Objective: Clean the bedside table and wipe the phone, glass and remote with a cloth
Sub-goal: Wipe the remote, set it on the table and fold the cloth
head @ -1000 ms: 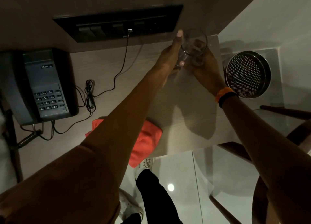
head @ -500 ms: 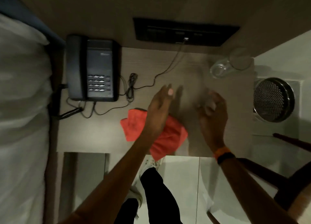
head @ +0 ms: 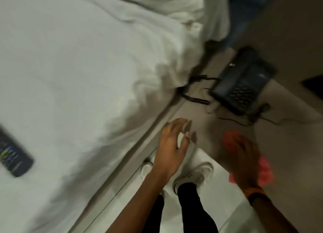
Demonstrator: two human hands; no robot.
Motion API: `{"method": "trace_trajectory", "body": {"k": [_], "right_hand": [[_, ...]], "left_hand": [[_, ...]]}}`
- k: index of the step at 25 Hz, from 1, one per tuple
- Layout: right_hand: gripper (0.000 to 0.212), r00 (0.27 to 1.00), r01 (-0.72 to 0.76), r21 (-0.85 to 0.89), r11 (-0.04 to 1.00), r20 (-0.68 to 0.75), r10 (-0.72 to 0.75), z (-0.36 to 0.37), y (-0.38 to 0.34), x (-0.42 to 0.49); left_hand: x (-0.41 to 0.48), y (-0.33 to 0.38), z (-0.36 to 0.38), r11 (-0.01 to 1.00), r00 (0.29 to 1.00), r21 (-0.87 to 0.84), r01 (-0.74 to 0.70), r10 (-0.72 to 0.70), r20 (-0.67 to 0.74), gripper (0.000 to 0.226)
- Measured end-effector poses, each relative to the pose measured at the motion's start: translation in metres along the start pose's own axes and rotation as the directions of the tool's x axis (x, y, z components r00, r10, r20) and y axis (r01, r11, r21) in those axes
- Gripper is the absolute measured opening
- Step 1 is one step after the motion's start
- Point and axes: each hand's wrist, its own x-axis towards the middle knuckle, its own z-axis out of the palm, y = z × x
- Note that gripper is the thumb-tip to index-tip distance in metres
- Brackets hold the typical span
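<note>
The view is blurred by motion. My left hand [head: 172, 148] hovers open, fingers spread, over the front left corner of the bedside table [head: 288, 145]. My right hand [head: 244, 155] lies on top of the red cloth [head: 264, 171] near the table's front edge; blur hides whether its fingers grip the cloth. The dark phone [head: 243, 82] stands at the back of the table. A dark remote [head: 12, 155] lies on the white bed [head: 70, 75] at the far left. The glass is out of view.
Black cords [head: 195, 98] trail between the phone and the bed edge. My white shoes [head: 197, 173] and dark trousers stand on the pale floor below the table. A wall switch panel [head: 312, 84] shows at the right edge.
The view has swung left, bringing the bed and remote into sight and losing the glass. My right hand has moved onto the red cloth. My left hand has shifted left off the cloth.
</note>
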Motion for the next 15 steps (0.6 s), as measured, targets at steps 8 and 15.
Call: {"method": "trace_trajectory", "body": {"k": [8, 15], "right_hand": [[0.028, 1.0, -0.002, 0.798, 0.602, -0.008, 0.015, -0.098, -0.231, 0.037], [0.022, 0.912, -0.247, 0.927, 0.283, 0.32, -0.255, -0.065, -0.405, 0.044]], "left_hand": [[-0.04, -0.004, -0.171, 0.983, 0.696, 0.079, -0.168, 0.175, -0.697, 0.031], [-0.049, -0.08, -0.314, 0.787, 0.45, -0.05, 0.615, -0.403, -0.797, 0.071]]}}
